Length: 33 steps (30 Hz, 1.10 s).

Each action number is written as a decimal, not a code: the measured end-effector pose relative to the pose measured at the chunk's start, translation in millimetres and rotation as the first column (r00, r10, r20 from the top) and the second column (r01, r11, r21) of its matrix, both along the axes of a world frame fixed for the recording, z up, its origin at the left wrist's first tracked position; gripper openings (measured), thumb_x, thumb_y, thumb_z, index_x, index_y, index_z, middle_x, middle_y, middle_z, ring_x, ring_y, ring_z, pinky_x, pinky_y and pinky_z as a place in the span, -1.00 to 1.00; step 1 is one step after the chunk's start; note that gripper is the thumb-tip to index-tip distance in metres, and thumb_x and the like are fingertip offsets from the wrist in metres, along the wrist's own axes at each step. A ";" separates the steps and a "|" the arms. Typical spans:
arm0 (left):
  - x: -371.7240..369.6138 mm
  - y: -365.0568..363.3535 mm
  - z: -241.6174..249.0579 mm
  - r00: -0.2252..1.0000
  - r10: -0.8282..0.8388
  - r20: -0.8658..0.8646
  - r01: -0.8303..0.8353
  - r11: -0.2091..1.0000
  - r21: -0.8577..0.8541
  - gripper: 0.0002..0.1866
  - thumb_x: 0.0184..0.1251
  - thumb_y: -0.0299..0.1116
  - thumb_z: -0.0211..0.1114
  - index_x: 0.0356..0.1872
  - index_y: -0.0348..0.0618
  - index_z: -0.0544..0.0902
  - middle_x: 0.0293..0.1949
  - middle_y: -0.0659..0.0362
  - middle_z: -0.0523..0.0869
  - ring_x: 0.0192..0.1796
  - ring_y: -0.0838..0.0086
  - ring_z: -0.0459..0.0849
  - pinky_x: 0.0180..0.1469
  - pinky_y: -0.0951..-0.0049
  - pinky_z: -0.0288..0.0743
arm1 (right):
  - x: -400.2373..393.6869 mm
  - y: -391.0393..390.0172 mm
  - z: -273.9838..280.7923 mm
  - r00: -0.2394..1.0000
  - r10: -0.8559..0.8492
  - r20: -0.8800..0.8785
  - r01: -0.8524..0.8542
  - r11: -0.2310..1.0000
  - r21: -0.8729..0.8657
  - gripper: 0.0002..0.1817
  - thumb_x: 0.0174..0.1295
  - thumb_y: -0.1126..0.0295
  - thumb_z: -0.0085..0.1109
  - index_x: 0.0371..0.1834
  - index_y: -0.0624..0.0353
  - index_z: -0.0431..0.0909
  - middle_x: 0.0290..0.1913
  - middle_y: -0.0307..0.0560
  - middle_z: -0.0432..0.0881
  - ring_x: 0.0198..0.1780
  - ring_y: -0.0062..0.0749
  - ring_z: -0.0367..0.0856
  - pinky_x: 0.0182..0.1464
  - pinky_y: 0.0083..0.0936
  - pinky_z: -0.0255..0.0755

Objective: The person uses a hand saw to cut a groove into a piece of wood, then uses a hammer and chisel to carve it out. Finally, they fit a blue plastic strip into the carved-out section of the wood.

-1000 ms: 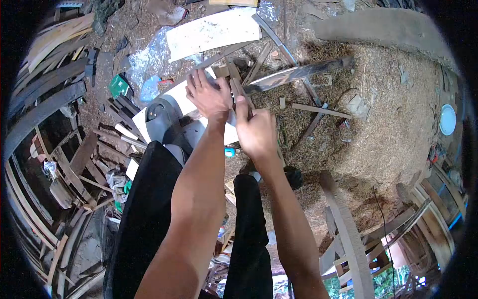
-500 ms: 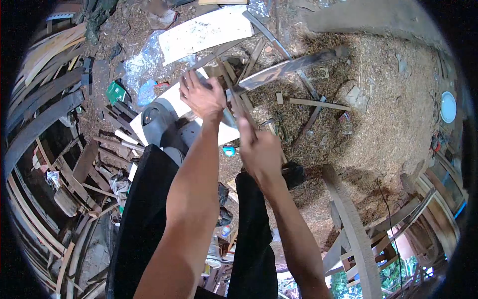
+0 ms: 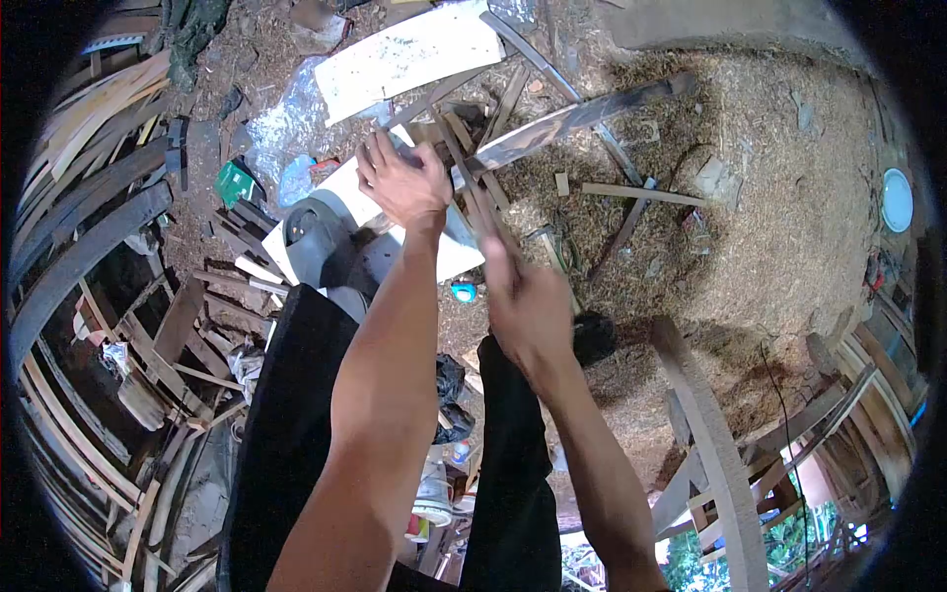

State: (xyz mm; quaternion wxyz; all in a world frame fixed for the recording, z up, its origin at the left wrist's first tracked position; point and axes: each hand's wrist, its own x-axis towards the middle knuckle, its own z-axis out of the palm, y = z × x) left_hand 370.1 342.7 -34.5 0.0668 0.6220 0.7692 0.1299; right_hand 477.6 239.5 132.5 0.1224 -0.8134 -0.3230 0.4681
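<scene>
My left hand (image 3: 402,185) presses on a dark wooden plank (image 3: 582,118) that lies across a white board (image 3: 459,245), its fingers wrapped over the plank's end. My right hand (image 3: 528,306) is closed round the lower end of a long thin tool (image 3: 472,185), blurred by motion, which slants up across the plank just right of my left hand. Whether it is a saw cannot be made out. A grey shoe (image 3: 316,242) rests on the white board, left of my left hand.
A blue tape measure (image 3: 464,291) lies on the ground below the board. Wood scraps (image 3: 641,194) lie on the shavings to the right. A curved beam (image 3: 710,454) stands at lower right. Stacked planks (image 3: 89,266) line the left side. A white sheet (image 3: 409,59) lies at the top.
The whole view has shifted slightly. My right hand, still round the tool, sits a little lower and farther right. My left hand stays on the plank.
</scene>
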 end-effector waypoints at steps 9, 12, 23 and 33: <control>-2.4 2.8 -0.5 1.000 0.002 0.002 -0.002 1.000 0.011 -0.39 0.11 -0.23 0.09 0.22 -0.32 0.49 0.27 -0.03 0.51 0.41 0.05 0.30 0.39 -0.02 0.09 | 1.5 -4.6 32.6 0.998 -0.008 -0.057 0.009 1.000 0.010 -0.51 0.41 0.09 0.00 -0.21 0.39 0.65 -0.55 0.31 0.57 -0.46 0.02 0.66 -0.37 -0.16 0.50; 2.0 3.4 2.9 1.000 0.006 0.008 -0.005 0.999 -0.046 -0.40 0.19 -0.17 0.09 0.25 -0.28 0.46 0.32 -0.02 0.47 0.43 0.08 0.27 0.39 -0.05 0.10 | 13.1 -63.8 91.3 0.992 -0.056 -0.117 0.059 0.998 0.021 -0.67 0.37 0.18 0.08 -0.08 0.21 0.67 -0.48 0.29 0.64 -0.42 0.20 0.68 -0.38 -0.09 0.56; -0.7 2.7 2.5 1.000 -0.020 0.003 0.020 0.999 -0.044 -0.38 0.13 -0.19 0.11 0.23 -0.30 0.46 0.26 -0.03 0.51 0.41 0.05 0.28 0.39 -0.04 0.08 | -4.8 54.1 -29.3 1.000 -0.023 0.021 0.023 0.999 -0.022 -0.32 0.38 -0.13 -0.07 -0.49 0.36 0.66 -0.43 0.49 0.60 -0.30 0.34 0.65 -0.21 0.03 0.55; -0.1 3.1 2.5 1.000 -0.006 0.003 0.006 0.999 -0.039 -0.39 0.19 -0.19 0.08 0.26 -0.30 0.45 0.30 -0.06 0.49 0.44 0.03 0.26 0.39 -0.07 0.09 | 11.2 -60.1 50.9 0.998 -0.055 -0.025 0.058 0.991 0.121 -0.59 0.43 0.17 0.01 -0.05 0.33 0.66 -0.74 0.02 0.35 -0.65 -0.57 0.40 -0.56 -0.41 0.27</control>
